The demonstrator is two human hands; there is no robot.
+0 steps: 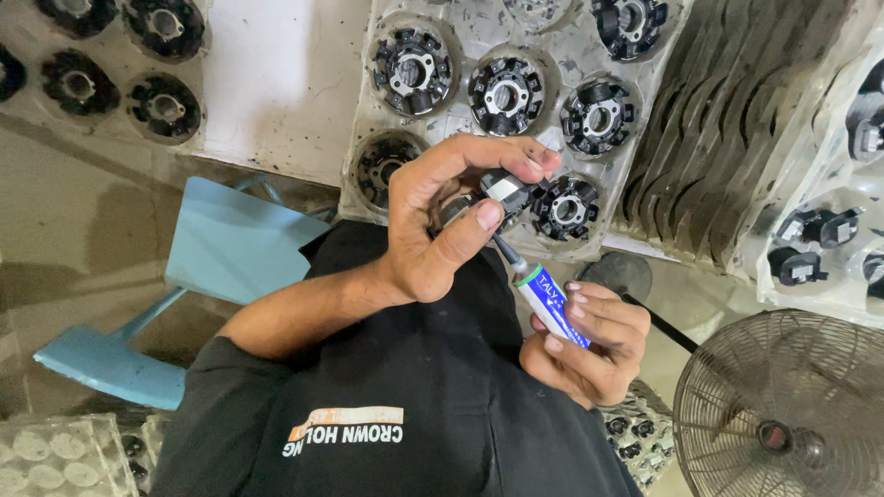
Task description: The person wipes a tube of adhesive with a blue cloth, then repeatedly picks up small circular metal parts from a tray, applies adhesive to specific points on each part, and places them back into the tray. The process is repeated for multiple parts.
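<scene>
Currently, at 9 o'clock of frame: pale blue stool [221, 248] on the floor. Left hand [433, 230], centre, thumb and forefinger pinched on a small black-and-grey motor part [505, 189]. Just at 5 o'clock of that part: right hand [585, 340], fingers curled around a white-and-blue screwdriver [550, 302], dark shaft angled up to touch the part. At 12 o'clock: clear plastic tray [562, 55] with round black stators [505, 97] in separate wells. At 4 o'clock: wire-guard fan [783, 405].
</scene>
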